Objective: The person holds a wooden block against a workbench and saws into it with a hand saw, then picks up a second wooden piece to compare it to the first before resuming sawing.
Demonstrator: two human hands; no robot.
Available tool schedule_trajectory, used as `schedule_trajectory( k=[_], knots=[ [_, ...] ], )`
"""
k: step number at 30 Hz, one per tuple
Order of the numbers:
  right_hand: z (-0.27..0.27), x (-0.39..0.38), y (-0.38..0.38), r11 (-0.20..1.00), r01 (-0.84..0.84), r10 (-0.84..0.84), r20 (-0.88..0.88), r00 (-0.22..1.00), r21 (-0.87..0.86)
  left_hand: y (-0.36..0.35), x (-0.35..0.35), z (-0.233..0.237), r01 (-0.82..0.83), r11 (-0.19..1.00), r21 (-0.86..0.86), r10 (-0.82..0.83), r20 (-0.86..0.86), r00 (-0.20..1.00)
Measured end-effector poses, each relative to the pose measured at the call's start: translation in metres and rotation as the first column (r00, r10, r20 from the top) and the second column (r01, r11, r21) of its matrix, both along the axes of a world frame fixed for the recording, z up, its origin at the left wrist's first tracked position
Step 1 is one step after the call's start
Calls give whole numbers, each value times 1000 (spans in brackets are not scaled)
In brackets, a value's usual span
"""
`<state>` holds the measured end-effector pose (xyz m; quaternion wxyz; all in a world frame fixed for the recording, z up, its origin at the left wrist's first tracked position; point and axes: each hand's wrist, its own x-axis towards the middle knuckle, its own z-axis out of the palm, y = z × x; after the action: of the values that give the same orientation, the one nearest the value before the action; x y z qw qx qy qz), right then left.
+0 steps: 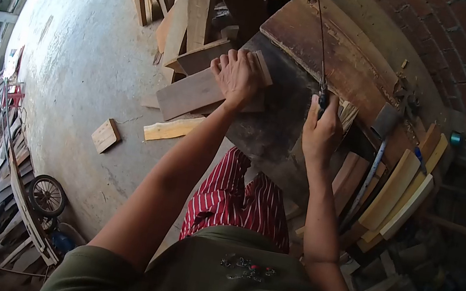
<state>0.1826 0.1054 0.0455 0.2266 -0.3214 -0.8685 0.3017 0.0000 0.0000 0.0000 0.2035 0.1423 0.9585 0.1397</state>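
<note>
Beneath my left hand (236,77) lies a flat brown wooden board (189,95); the fingers curl over its far edge. The board slants across the left side of a dark, worn work surface (273,129). My right hand (322,130) is closed around a small black handle-like piece (323,96), thumb along its near side. From that piece a thin dark line (321,29) runs up to the top of the view; I cannot tell whether it is a cord or a rod. A thick reddish-brown plank (326,43) lies just beyond the right hand.
Upright offcuts (199,8) crowd the far left of the work surface. A hammer-like tool (385,121) and yellowish wood strips (401,197) lie at the right. On the concrete floor (85,45) are a small wood block (105,135) and a spoked wheel (47,195). A brick wall (450,46) stands behind.
</note>
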Motion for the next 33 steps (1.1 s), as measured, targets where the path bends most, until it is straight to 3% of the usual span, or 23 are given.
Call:
schedule_trajectory(
  k=[1, 3, 5, 7, 10, 13, 15, 17, 21, 24, 27, 31, 33],
  knots=[
    [-19, 13, 6, 999, 43, -43, 127, 991, 6, -7, 1, -8, 28, 997, 69, -26, -33, 999],
    [-31, 19, 24, 995, 4, -14, 108, 994, 98, -6, -10, -16, 37, 977, 209, -20, -82, 996],
    [-44, 30, 14, 979, 42, -69, 128, 989, 199, -39, -7, -29, 235, 898, 371, -133, -279, 951],
    [-47, 32, 14, 972, 56, -97, 174, 980, 227, -69, -4, -16, 274, 907, 321, -209, -224, 952],
    [-53, 32, 18, 971, 83, -154, 320, 935, 224, -105, -5, -4, 519, 855, 8, -488, -326, 809],
    [-63, 39, 9, 949, 57, -153, 293, 944, 310, -118, -12, -4, 494, 870, 7, -473, -275, 837],
    [-74, 44, 2, 962, 65, -155, 335, 930, 264, -117, -13, -7, 445, 896, -11, -428, -297, 854],
    [-73, 48, -6, 907, 27, -155, 273, 949, 420, -117, -14, -2, 428, 902, 50, -405, -242, 882],
    [-80, 55, -17, 919, 36, -80, 96, 992, 393, -118, -14, -4, 439, 893, 102, -399, -273, 875],
    [-93, 58, -44, 988, -142, 143, -7, 990, 63, -120, -15, -7, 411, 905, 107, -365, -299, 882],
    [-96, 41, -79, 943, -295, 293, -38, 955, -156, -126, -12, 0, 363, 923, 127, -314, -299, 901],
    [-91, -10, -85, 928, -336, 343, -20, 939, 159, -151, -19, 21, 359, 933, 14, -330, -360, 873],
    [-95, -36, -74, 918, -375, 384, -50, 922, 125, -164, -20, 27, 354, 935, 1, -327, -380, 865]
  ],
)
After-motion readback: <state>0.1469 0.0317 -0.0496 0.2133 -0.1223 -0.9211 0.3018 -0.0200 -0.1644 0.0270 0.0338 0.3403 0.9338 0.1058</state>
